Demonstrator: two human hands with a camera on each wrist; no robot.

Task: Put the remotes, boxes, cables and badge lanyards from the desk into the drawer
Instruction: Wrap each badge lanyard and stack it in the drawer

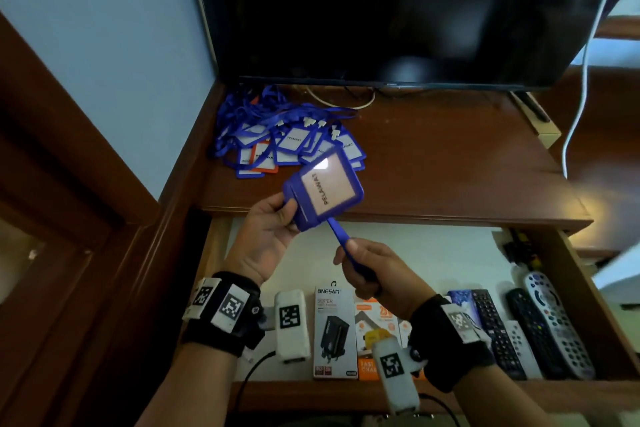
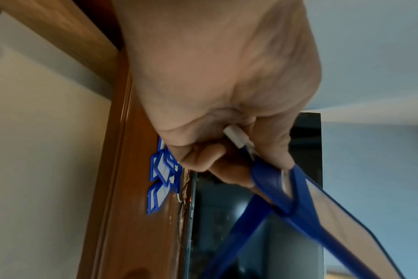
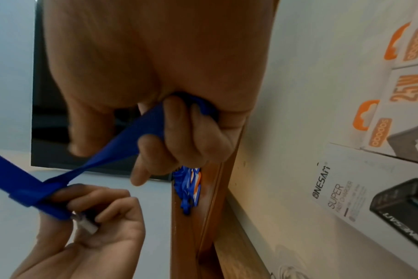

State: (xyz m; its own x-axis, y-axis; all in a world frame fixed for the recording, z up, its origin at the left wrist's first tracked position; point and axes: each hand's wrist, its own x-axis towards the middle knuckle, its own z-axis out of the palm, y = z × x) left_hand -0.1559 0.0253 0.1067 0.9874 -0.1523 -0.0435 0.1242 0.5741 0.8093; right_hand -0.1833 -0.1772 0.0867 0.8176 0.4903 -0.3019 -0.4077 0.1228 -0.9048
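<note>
A dark television (image 1: 398, 10) looms behind the worktop (image 1: 433, 163), where a lanyard pile (image 1: 284, 139) remains. Below, the drawer (image 1: 433, 253) holds remotes (image 1: 540, 329) and boxes (image 1: 334, 333). Left hand (image 1: 270, 236) grips a badge holder (image 1: 323, 192); right hand (image 1: 377, 270) clenches its strap (image 1: 339, 236).

Held badge holder (image 1: 323, 192): "PELAWAT". White charger box (image 1: 335, 333): "ONESAM SUPER". Orange-trimmed box (image 3: 403, 90): "25W".
</note>
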